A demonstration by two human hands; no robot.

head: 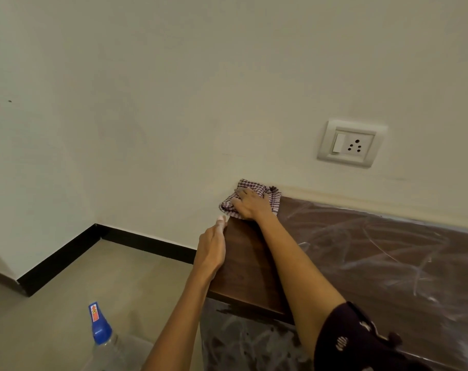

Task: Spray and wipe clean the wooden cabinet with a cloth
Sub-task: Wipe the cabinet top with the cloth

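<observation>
- Standing at lower left on the floor (67,277): one clear spray bottle (102,336) with a blue cap, untouched, well apart from both hands.
- Resting along the left edge of the wooden cabinet (243,266): the left hand (211,250), fingers straight and together, clamped on nothing, apparently steadying.
- Pressing down at the far left corner of the cabinet top, against the wall (174,89): the right hand (251,204), fingers spread flat over one bunched checked cloth (250,199), not curled round it.
- Judged from the surface: spraying looks done, wiping partly done. Clean dark wood showing in the strip near the left edge; pale streaks and smears covering the top farther right and the front face below.
- Left to do, most likely: the right-hand stretch of the top and the smeared front.
- Mounted on the wall to the right, above the cabinet: one switch-and-socket plate (352,143), clear of the wiping.
- Visible at lower right: a dark patterned sleeve (361,341) on the right arm.
- Count: one bottle, one cloth, one cabinet, one socket plate, two hands.
</observation>
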